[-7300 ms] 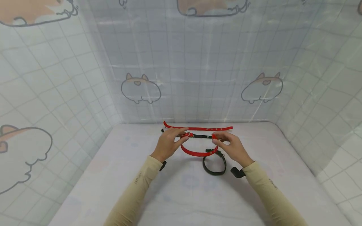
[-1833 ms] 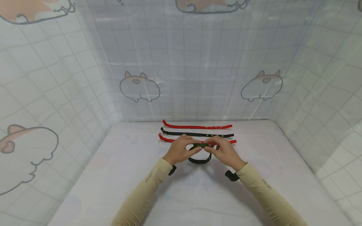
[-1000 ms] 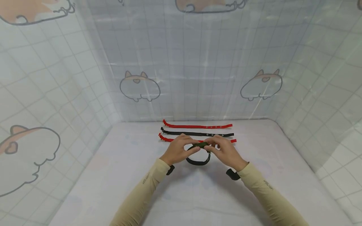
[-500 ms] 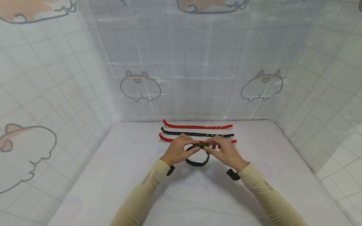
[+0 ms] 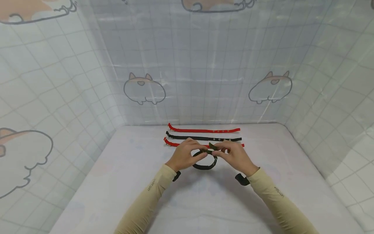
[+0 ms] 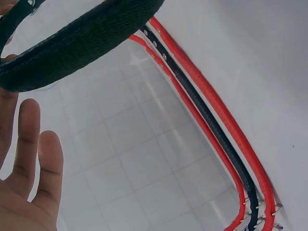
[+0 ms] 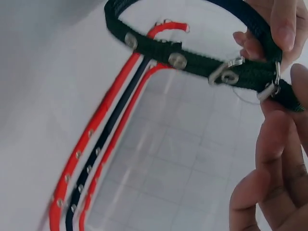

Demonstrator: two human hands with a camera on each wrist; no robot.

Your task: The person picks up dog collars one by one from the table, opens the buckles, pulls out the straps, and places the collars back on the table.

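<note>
Both hands hold a dark green collar (image 5: 204, 167), bent into a loop above the table. My left hand (image 5: 186, 155) pinches its top from the left between thumb and fingers. From the right, my right hand (image 5: 234, 156) pinches the strap beside the buckle, and a short strap end (image 5: 212, 147) sticks up there. In the right wrist view the strap still passes through the metal buckle (image 7: 227, 72), with eyelets along the band. The left wrist view shows the loop's padded band (image 6: 86, 50) and spread fingers (image 6: 30, 139) of the left hand below it.
Behind the hands, three straightened collars lie in parallel: a red one (image 5: 201, 131) farthest, a black one (image 5: 190, 138), and a nearer red one (image 5: 173, 144) partly hidden by the hands. The white table (image 5: 193, 204) meets upright grid-patterned sheeting (image 5: 210, 68) at back and sides.
Earlier the hands held the nearer red collar as a loop; it now lies straight in the row. The green collar was lifted off the table, and its strap end has just tipped up.
</note>
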